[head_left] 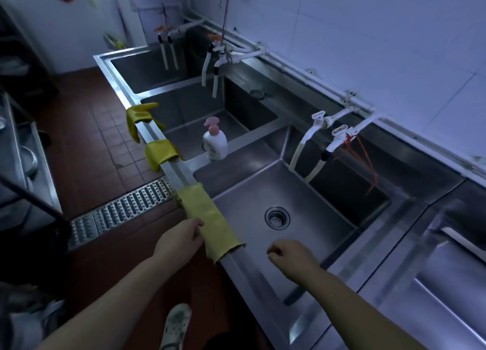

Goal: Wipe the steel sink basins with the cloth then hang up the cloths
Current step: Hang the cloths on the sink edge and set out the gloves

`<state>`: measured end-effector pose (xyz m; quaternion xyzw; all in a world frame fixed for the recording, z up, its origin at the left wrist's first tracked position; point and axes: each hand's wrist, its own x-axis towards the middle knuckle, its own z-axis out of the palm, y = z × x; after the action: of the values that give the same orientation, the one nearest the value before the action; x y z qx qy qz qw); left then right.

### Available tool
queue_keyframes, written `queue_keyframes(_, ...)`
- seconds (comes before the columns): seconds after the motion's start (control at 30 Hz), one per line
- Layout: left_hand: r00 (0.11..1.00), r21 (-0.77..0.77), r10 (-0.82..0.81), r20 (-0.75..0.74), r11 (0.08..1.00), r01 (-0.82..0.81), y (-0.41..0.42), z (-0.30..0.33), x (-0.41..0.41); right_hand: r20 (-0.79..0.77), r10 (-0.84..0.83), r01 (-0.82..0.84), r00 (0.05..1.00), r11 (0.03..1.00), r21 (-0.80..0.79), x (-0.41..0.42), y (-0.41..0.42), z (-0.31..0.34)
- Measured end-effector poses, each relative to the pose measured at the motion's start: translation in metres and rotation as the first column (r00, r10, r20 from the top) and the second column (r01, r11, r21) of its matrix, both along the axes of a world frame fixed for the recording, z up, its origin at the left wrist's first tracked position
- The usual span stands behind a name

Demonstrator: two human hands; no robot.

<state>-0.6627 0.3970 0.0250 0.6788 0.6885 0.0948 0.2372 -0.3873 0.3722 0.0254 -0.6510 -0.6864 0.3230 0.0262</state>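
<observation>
The left hand point(184, 238) pinches the outer side of the yellow cloth point(207, 218). The cloth hangs over the front edge of the near sink point(310, 244). The right hand point(289, 255) hovers over the basin, fingers curled, holding nothing. This looks like the hanging-up step. Next, I think, the cloth needs pulling straight. Two more cloths point(160, 152) hang farther along the edge.

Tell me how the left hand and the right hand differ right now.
The left hand pinches the yellow cloth draped over the sink's front rim; the right hand holds nothing. The left hand sits outside the rim, over the floor; the right hand hovers over the near basin, fingers curled. Both are bare.
</observation>
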Motion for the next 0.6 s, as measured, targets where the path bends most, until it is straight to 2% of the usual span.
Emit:
queue_keyframes(0.17,0.987,-0.04,-0.151,-0.056,0.988,0.149,0.055,-0.018,-0.04,-0.034,-0.109,0.108,0.993,0.994,-0.023,-0.046,0.032,-0.015)
queue_keyframes(0.3,0.927,-0.079,-0.344,-0.15,0.939,0.335,0.107,-0.034,-0.076,-0.017,-0.245,0.244,0.969,0.968,-0.06,-0.105,0.052,-0.031)
queue_keyframes(0.43,0.811,-0.094,-0.526,-0.255,0.849,0.521,0.157,-0.042,-0.092,0.058,-0.441,0.44,0.896,0.898,0.022,-0.147,0.058,-0.047)
queue_keyframes(0.6,0.612,-0.093,-0.742,-0.272,0.654,0.751,0.191,-0.051,-0.094,0.163,-0.507,0.51,0.847,0.86,0.023,-0.17,0.049,-0.053)
